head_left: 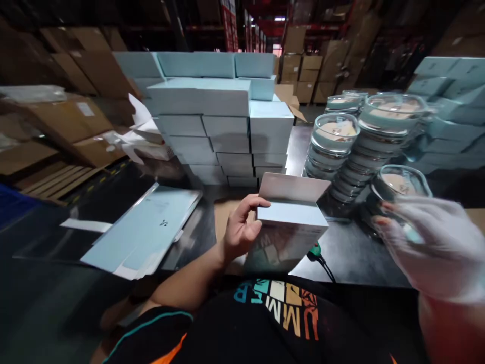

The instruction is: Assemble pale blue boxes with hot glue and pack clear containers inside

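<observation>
My bare left hand [244, 222] grips the left edge of a box [290, 247] with its thumb and fingers. The box stands on the table close to my body, its lid flap [293, 188] raised and a pale blue panel showing at the top. My right hand [432, 237], in a white glove with some fingertips bare, is blurred at the right. It is beside a round glass bowl [405, 181] with a pale paper disc inside; whether the fingers hold it is unclear. Stacked glass bowls [335, 134] stand behind.
Pale blue boxes [227, 129] form a tall stack at the table's back, with more boxes [450, 116] at the far right. Flat blue sheets [146, 230] lie on the left. A green plug [314, 250] with a black cable is near the front edge.
</observation>
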A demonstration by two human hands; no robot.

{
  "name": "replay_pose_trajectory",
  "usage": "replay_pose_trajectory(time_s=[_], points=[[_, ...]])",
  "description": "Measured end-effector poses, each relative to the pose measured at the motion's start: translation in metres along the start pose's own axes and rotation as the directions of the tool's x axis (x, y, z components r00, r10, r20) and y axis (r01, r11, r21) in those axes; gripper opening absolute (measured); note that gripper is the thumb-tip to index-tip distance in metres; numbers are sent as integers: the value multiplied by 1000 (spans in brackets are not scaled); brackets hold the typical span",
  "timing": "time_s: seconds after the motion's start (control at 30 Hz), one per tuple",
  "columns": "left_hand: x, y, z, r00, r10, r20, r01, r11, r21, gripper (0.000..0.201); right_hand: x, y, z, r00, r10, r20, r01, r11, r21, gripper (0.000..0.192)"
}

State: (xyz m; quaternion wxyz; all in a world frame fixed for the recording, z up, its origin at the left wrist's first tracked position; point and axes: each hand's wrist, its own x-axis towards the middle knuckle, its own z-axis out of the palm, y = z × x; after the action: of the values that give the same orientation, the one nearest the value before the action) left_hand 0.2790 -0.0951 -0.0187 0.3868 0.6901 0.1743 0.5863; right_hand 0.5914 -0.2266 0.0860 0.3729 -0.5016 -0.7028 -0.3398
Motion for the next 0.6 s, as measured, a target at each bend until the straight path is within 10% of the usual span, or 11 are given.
replay_pose_trajectory(time_s=[0.1,0.27,0.6], points=[[2,7,9,997,31,72,-34,999,39,39,44,-27,37,976,-217,26,212,969,129,27],[2,16,17,987,68,143,-77,995,61,37,80,-62,74,958,-133,254,95,983,157,13],[1,14,17,979,118,167,-133,988,80,36,78,-62,90,970,-120,211,59,960,274,18]])
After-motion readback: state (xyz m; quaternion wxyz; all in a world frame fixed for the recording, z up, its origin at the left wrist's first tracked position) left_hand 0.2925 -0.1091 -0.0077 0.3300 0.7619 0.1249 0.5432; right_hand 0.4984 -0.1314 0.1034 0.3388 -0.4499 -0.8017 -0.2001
